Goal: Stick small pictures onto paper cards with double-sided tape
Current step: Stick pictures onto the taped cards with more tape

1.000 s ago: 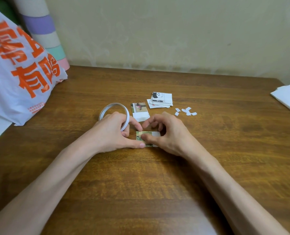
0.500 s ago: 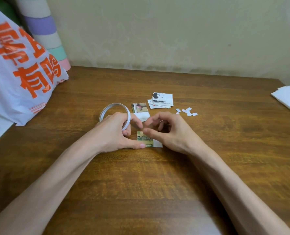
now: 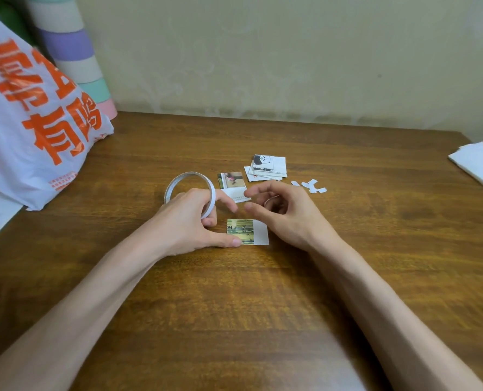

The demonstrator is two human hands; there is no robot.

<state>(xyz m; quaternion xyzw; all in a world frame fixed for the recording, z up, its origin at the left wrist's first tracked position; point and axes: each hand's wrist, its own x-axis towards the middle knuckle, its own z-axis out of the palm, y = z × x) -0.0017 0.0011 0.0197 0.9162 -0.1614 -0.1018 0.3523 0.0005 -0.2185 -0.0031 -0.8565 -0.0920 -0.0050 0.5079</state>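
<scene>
A white paper card (image 3: 261, 233) lies on the wooden table (image 3: 262, 306), with a small green picture (image 3: 241, 231) on its left part. My left hand (image 3: 186, 224) grips the ring of double-sided tape (image 3: 178, 180), and its thumb tip presses the card's lower left corner. My right hand (image 3: 286, 214) hovers just above and right of the card with its fingers curled; a thin white strip (image 3: 271, 198) shows between them. Behind the hands lie another card with a picture (image 3: 231, 180) and a small stack of pictures (image 3: 269, 166).
Several white backing scraps (image 3: 313, 187) lie right of the stack. A white plastic bag with orange print (image 3: 31, 122) fills the left side, with a striped roll (image 3: 73, 52) behind it. Folded white paper (image 3: 477, 167) sits at the right table edge. A wall (image 3: 262, 52) closes the back.
My right hand has lifted off the card and drawn back to the right, uncovering the picture and the white card. My left hand has stayed on the tape ring and the card's corner.
</scene>
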